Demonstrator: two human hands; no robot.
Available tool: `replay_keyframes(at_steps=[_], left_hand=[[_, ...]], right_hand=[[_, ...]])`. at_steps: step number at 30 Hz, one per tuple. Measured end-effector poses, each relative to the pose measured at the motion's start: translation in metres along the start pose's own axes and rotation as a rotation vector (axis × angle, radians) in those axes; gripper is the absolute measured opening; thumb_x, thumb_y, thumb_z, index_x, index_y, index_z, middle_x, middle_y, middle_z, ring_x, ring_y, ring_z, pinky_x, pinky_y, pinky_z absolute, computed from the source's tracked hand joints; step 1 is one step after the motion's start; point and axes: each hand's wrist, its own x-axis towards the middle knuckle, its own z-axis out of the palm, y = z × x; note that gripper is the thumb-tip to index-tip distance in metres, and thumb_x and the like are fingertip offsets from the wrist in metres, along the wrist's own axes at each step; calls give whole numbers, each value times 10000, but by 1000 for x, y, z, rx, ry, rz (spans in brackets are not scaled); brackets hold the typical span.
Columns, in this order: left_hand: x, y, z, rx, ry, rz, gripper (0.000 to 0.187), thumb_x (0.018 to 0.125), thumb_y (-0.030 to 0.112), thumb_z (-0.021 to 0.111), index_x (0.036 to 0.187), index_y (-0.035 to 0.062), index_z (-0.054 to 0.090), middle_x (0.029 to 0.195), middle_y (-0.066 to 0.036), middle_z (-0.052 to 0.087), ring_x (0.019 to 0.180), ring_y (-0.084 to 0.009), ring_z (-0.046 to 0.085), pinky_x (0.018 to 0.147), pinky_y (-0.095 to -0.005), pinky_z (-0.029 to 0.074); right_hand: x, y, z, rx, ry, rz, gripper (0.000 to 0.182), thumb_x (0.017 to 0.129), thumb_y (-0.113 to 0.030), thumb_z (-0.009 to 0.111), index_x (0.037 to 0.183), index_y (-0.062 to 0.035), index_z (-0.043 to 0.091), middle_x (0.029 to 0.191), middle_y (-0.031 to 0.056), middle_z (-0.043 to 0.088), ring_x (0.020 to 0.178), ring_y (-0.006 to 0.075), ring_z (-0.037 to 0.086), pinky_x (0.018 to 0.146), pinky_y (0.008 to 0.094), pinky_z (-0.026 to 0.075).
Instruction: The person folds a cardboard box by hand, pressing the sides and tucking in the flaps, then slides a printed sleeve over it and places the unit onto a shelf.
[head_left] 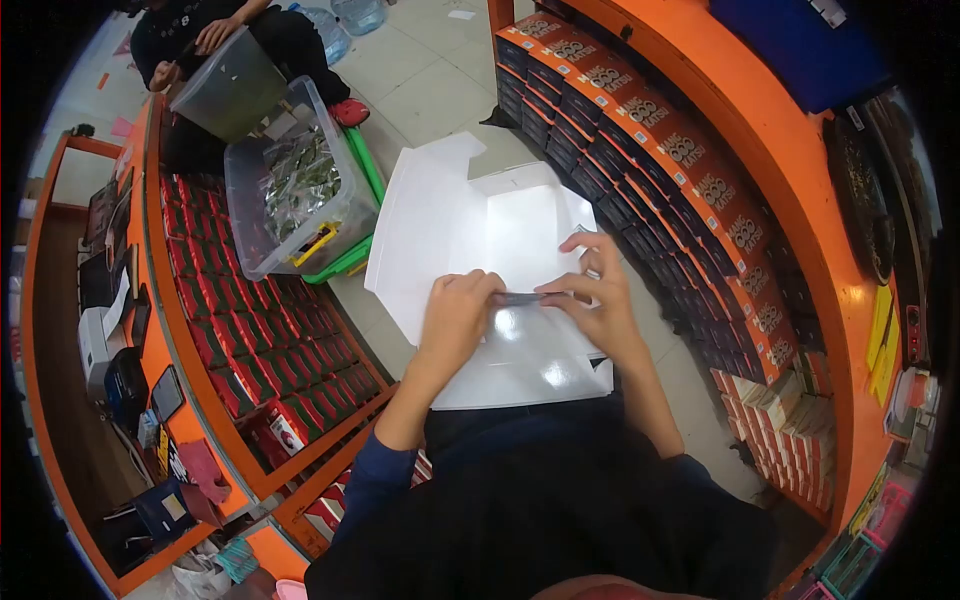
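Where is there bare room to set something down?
Inside the white carton, beyond the left hand and right hand; also floor tiles between the clear tub of packets and stacked orange boxes. Crowded: that tub and the tightly ranked red boxes.

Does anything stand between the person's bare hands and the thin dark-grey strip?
Nothing visible does: the left hand and right hand pinch the thin dark-grey strip directly; the open white cardboard box shows behind it.
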Motion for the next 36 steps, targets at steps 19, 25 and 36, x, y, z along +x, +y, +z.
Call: replay_keyframes(at_steps=[19, 25, 36], left_hand=[[4, 15, -44, -912, 90, -217, 214, 913, 38, 666, 1095, -49, 593, 1005, -66, 638, 768, -147, 693, 642, -217, 546], [21, 50, -49, -1210, 392, -301, 309, 952, 29, 609, 1232, -4, 482, 1140, -62, 535, 825, -122, 663, 682, -204, 553], [8, 13, 8, -693, 336, 110, 293, 800, -16, 643, 1092, 10, 657, 921, -160, 656, 851, -293, 644, 704, -343, 498]], right_hand=[[29, -46, 0, -127, 20, -338, 654, 695, 75, 761, 1305, -115, 621, 1027, 76, 524, 728, 183, 451, 689, 275, 436], [12, -30, 41, -224, 108, -671, 683, 716, -57, 798, 1347, -98, 539, 798, 7, 573, 752, 192, 550, 696, 360, 417], [21, -41, -7, 483, -130, 37, 1289, 798, 95, 706, 1471, -195, -354, 735, 42, 532, 668, 149, 516, 730, 303, 485]])
